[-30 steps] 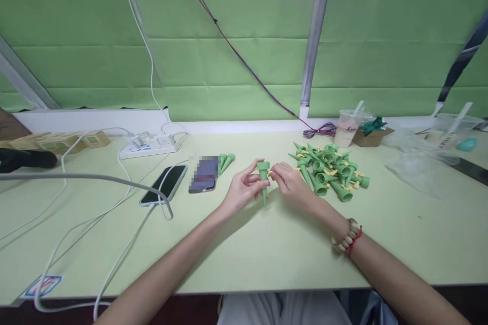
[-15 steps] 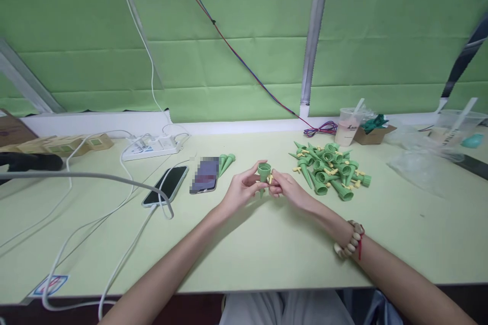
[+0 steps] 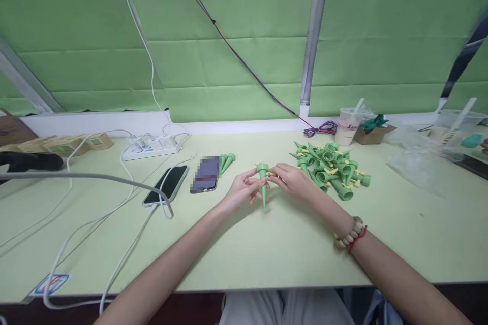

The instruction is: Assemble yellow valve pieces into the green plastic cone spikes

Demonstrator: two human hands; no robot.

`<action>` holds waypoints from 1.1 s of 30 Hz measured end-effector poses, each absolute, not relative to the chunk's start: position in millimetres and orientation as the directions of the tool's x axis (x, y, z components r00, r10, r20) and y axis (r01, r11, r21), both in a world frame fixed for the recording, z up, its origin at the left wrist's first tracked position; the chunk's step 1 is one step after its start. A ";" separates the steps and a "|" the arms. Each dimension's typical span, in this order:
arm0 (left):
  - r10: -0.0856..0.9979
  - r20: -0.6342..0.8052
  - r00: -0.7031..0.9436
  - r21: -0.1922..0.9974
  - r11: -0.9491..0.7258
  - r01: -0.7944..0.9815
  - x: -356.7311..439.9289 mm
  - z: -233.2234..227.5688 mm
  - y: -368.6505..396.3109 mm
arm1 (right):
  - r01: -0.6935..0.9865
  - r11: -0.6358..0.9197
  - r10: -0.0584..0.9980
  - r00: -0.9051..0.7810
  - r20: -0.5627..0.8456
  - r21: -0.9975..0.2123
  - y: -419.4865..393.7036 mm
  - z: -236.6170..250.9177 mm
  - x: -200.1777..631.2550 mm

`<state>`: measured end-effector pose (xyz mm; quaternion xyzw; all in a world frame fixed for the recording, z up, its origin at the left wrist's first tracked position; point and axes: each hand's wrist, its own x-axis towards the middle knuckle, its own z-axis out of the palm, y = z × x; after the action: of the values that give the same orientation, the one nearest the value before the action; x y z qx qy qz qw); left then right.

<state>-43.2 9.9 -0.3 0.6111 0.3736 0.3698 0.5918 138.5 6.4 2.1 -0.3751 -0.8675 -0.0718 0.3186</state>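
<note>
My left hand (image 3: 241,189) is closed around the upper part of a green watering spike (image 3: 264,196), whose pointed end hangs downward above the table. A small yellow valve (image 3: 270,174) sticks out from the spike's right side. The fingers of my right hand (image 3: 293,180) pinch this valve. A bit of yellow also shows at the spike's upper left. To the right lies a heap of similar green spikes (image 3: 343,168), several with yellow valves among them. Two more green spikes (image 3: 227,161) lie beyond my left hand, beside a phone.
A pixelated phone (image 3: 205,174) and a dark-screened phone (image 3: 168,185) lie left of my hands. White cables run from a power strip (image 3: 152,147) across the table's left side. Drink cups (image 3: 346,127), a small cardboard box (image 3: 371,134) and clear plastic bags (image 3: 415,167) stand at the back right.
The spike has turned from its open cup end facing me to its tip pointing down toward me. My right hand has rotated over and holds the valve from above.
</note>
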 end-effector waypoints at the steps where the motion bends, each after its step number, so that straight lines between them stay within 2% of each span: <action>1: 0.891 0.003 0.454 1.000 -0.013 0.020 -43.5 -0.7 9.7 | 0.701 0.710 0.584 -0.534 0.611 -0.066 7.7 1.3 139.3; 4: 0.877 -0.010 0.481 1.000 -0.003 0.026 -43.5 -2.2 8.7 | 0.708 0.706 0.557 -0.553 0.620 -0.003 7.5 -0.6 139.9; 7: 0.871 -0.006 0.492 0.999 -0.014 0.036 -42.4 -1.9 6.5 | 0.712 0.696 0.598 -0.499 0.627 -0.098 2.7 -1.7 137.4; 10: 0.874 0.043 0.485 0.996 -0.077 0.051 -40.7 0.7 3.0 | 0.654 0.655 0.713 -0.367 0.598 -0.379 -3.9 -2.2 131.8; 13: 0.875 0.117 0.469 0.982 -0.173 0.078 -38.8 3.2 -0.9 | 0.475 0.524 0.848 -0.220 0.482 -0.707 -8.3 -1.7 124.6; 16: 0.878 0.175 0.446 0.961 -0.250 0.115 -37.8 4.0 -3.5 | 0.247 0.298 0.950 -0.170 0.261 -0.922 -9.5 1.2 120.1; 18: 0.878 0.215 0.428 0.941 -0.303 0.148 -38.2 3.6 -4.2 | 0.105 0.084 0.970 -0.238 0.057 -0.991 -10.2 5.0 119.7; 21: 0.867 0.288 0.406 0.896 -0.394 0.207 -39.8 3.2 -3.9 | -0.045 -0.188 0.906 -0.394 -0.155 -0.981 -13.3 11.9 120.5; 23: 0.858 0.320 0.401 0.874 -0.431 0.225 -40.4 3.8 -3.6 | -0.103 -0.245 0.876 -0.449 -0.175 -0.964 -15.6 15.0 119.8; 25: 0.860 0.311 0.405 0.887 -0.416 0.202 -39.8 4.9 -3.2 | -0.086 -0.215 0.882 -0.444 -0.156 -0.973 -16.5 15.9 118.5; 27: 0.870 0.267 0.414 0.923 -0.355 0.150 -38.4 6.1 -2.5 | 0.040 -0.115 0.911 -0.393 -0.121 -0.993 -15.6 14.7 118.8; 29: 0.880 0.224 0.418 0.952 -0.289 0.099 -37.5 7.0 -0.8 | 0.257 0.089 0.952 -0.306 0.006 -0.962 -13.5 12.9 122.5; 31: 0.891 0.193 0.412 0.968 -0.242 0.071 -38.1 7.5 1.8 | 0.496 0.330 0.940 -0.245 0.236 -0.803 -11.0 11.6 129.4; 33: 0.896 0.168 0.410 0.977 -0.208 0.054 -40.1 7.9 4.7 | 0.641 0.485 0.869 -0.278 0.410 -0.595 -8.7 11.4 136.9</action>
<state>-40.1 4.7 7.9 0.6620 0.3591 0.4074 0.5166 136.9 -8.7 11.4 -0.4817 -0.7834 0.1588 0.3592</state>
